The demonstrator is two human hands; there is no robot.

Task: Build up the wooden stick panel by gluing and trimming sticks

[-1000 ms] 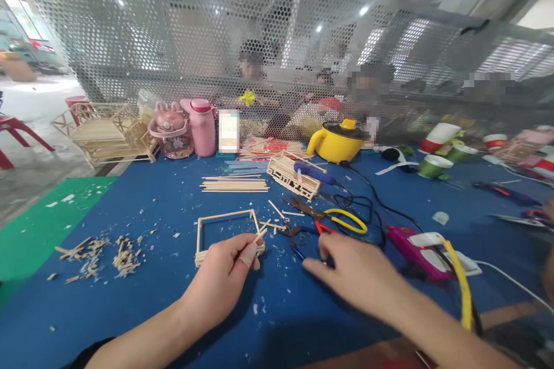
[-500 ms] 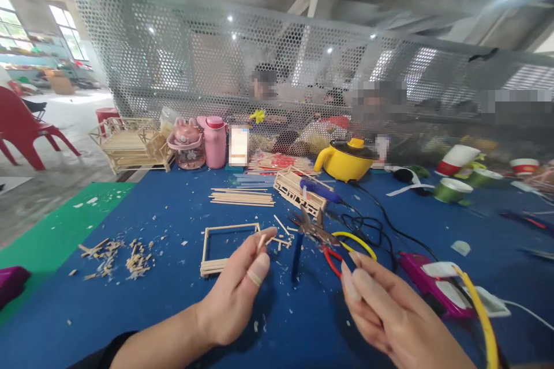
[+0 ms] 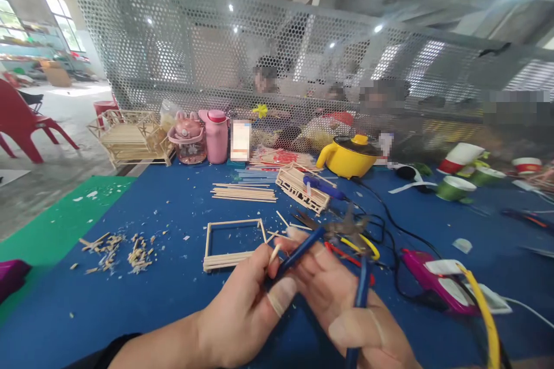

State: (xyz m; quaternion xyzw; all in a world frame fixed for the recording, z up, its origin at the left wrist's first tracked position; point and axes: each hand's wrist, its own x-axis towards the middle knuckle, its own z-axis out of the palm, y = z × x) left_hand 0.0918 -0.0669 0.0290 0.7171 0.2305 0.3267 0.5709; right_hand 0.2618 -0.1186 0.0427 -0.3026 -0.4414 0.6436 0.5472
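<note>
My left hand [image 3: 246, 305] is closed, pinching a short piece of wooden stick [image 3: 274, 252] between thumb and finger. My right hand [image 3: 350, 311] is wrapped round blue-handled cutting pliers [image 3: 362, 291], whose handles are spread apart. One blue handle reaches across to the left fingers and appears to touch them. The jaws are blurred and point up and away. Just beyond lies a second pair of pliers [image 3: 350, 255] with red and yellow handles. Left of the hands, a rectangular stick frame [image 3: 236, 222] rests on the blue table, its near side built of several sticks.
Behind the frame lie loose sticks [image 3: 243, 191] and a small stick model [image 3: 302, 187], with a blue glue gun [image 3: 324, 187] against it. Offcuts [image 3: 141, 253] litter the left. A yellow pot [image 3: 350, 157] stands at the back; a purple power strip [image 3: 433, 282] and cables lie right.
My right hand has brought the blue-handled pliers up from the table and leftward to my left hand. The pliers' handles now stand spread. My left hand still pinches the stick piece.
</note>
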